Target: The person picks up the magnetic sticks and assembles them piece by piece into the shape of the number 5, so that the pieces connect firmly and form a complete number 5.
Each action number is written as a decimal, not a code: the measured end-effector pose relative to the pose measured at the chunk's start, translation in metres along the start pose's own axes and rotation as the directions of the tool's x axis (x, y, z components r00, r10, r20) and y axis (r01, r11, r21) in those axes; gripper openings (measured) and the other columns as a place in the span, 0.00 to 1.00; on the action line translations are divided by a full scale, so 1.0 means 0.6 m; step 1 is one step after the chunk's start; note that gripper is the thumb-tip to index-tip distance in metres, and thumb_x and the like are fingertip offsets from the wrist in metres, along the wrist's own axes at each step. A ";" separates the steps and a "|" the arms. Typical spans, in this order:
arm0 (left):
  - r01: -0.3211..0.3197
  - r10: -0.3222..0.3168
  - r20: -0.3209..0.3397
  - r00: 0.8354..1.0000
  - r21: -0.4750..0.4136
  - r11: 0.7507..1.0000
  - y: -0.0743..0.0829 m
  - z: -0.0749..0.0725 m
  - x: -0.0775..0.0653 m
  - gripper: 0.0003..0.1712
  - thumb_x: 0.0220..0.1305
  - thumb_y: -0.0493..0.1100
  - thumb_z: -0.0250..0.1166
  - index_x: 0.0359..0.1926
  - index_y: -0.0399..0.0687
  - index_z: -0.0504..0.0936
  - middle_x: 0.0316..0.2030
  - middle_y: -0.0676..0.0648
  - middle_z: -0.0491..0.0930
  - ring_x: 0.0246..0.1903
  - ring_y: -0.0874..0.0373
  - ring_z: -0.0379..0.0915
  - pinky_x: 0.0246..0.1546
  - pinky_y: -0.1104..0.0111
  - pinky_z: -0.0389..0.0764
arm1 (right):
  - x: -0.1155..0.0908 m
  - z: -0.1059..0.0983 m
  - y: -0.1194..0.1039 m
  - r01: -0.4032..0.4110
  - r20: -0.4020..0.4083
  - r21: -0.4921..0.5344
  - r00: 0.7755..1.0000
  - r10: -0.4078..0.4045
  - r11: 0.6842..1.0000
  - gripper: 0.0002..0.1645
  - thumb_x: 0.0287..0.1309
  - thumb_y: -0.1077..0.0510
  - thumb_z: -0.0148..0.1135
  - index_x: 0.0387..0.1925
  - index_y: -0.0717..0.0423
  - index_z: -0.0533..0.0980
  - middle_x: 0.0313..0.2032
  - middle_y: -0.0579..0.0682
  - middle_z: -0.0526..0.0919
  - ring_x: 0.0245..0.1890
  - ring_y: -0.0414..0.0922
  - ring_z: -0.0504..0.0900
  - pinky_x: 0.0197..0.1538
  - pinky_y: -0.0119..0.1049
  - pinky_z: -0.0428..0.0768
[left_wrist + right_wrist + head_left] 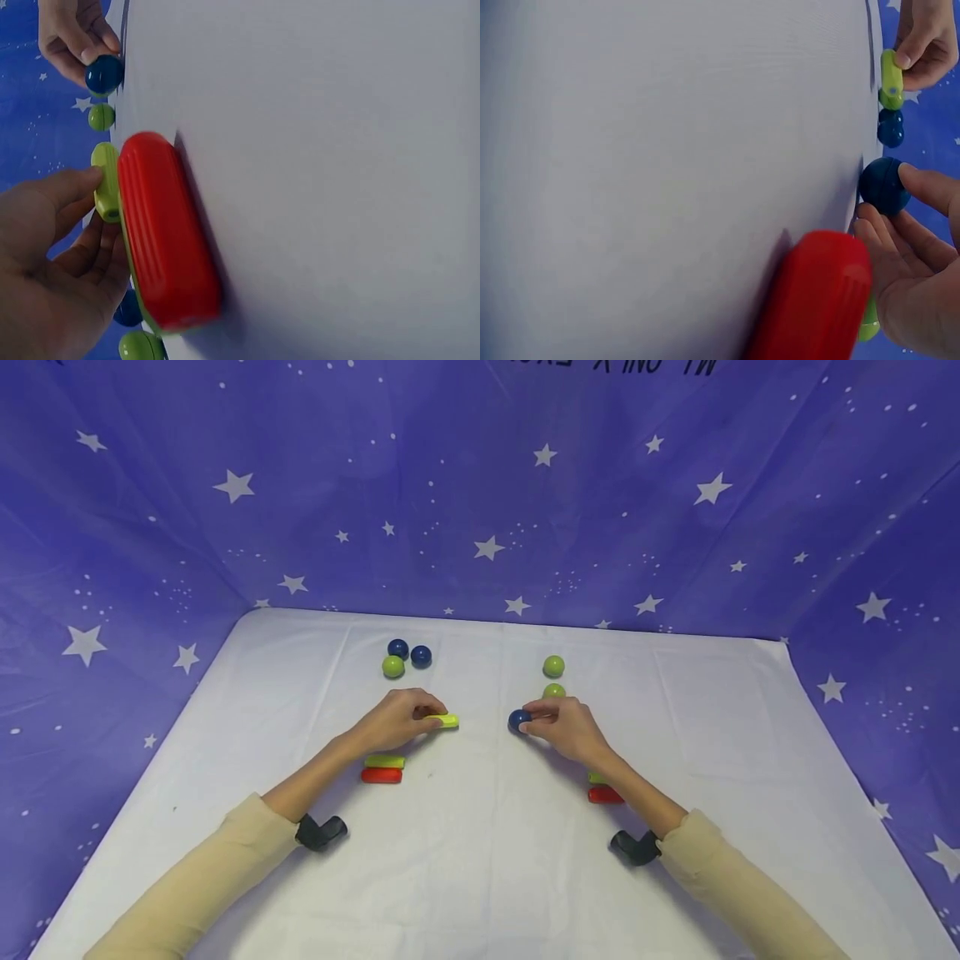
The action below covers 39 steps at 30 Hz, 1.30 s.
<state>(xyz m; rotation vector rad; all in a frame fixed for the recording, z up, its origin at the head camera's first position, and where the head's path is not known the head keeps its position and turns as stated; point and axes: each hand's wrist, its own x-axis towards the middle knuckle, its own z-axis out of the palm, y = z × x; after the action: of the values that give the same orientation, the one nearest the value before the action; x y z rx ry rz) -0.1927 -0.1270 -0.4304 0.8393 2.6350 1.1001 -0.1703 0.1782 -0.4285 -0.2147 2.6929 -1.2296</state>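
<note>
Between thumb and fingers, my left hand (401,718) pinches a yellow-green stick (447,721), which the left wrist view shows as a ridged bar with a small hole in its end. Opposite it, my right hand (573,731) holds a dark blue ball (517,720) by thumb and fingertips; a seam on the ball shows in the right wrist view. A gap separates the stick from the ball. Near the left wrist lie a second yellow-green stick (385,762) and a red stick (382,775), side by side. Another red stick (604,795) and green stick (595,777) are partly hidden by the right forearm.
Beyond the left hand sit two dark blue balls (422,657) and a green ball (393,667). Two green balls (554,666) lie beyond the right hand, the nearer one partly covered by it. A starry purple cloth (487,510) rises behind the white-covered table (480,868).
</note>
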 end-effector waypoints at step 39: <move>0.015 -0.014 -0.056 0.998 0.006 1.000 0.050 0.031 0.074 0.12 0.65 0.35 0.66 0.48 0.36 0.85 0.45 0.42 0.84 0.45 0.50 0.79 0.50 0.61 0.78 | 0.021 0.003 -0.011 -0.025 0.064 0.020 0.998 0.024 0.999 0.20 0.58 0.56 0.72 0.51 0.58 0.83 0.40 0.49 0.87 0.41 0.45 0.86 0.46 0.40 0.81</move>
<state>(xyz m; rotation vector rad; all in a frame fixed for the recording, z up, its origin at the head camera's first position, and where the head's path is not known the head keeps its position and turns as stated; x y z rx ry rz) -0.2096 -0.0741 -0.4198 0.8012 2.6870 1.1275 -0.1819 0.1701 -0.4262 -0.2136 2.6201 -1.2215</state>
